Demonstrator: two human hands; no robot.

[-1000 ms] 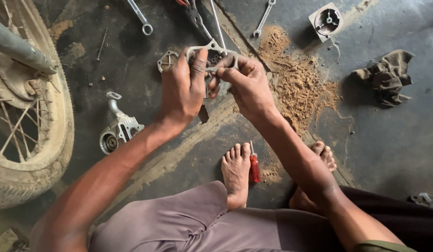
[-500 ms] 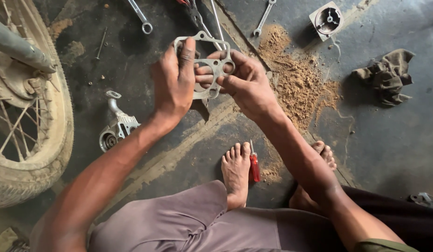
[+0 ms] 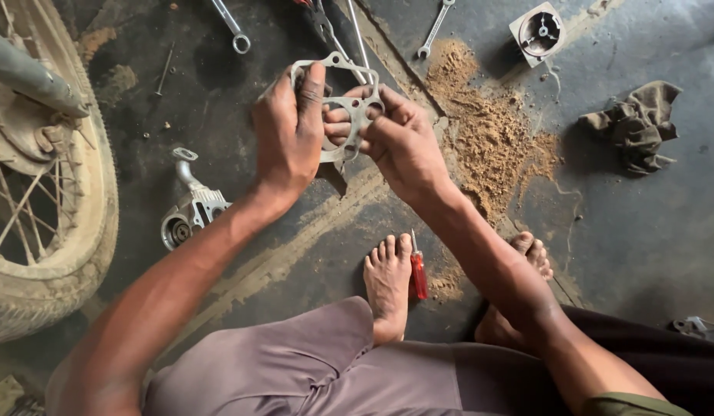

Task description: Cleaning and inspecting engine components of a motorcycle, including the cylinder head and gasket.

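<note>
Both of my hands hold a thin grey metal gasket [image 3: 343, 104] with round holes, lifted above the dark floor. My left hand [image 3: 289, 131] grips its left side, fingers curled over the top edge. My right hand [image 3: 395, 139] pinches its right side, with fingertips poking through the holes. My bare feet rest on the floor below, and a red-handled screwdriver [image 3: 418, 271] lies between them.
A spoked motorcycle wheel [image 3: 41, 185] fills the left edge. A metal engine part [image 3: 189, 209] lies near it. Spanners [image 3: 232, 25] and tools lie at the top, a square finned part [image 3: 539, 31] top right, sawdust [image 3: 488, 146] and a dirty rag [image 3: 634, 123] to the right.
Both hands have raised the gasket off the floor and turned it flat toward me; my fingers have shifted along its edges.
</note>
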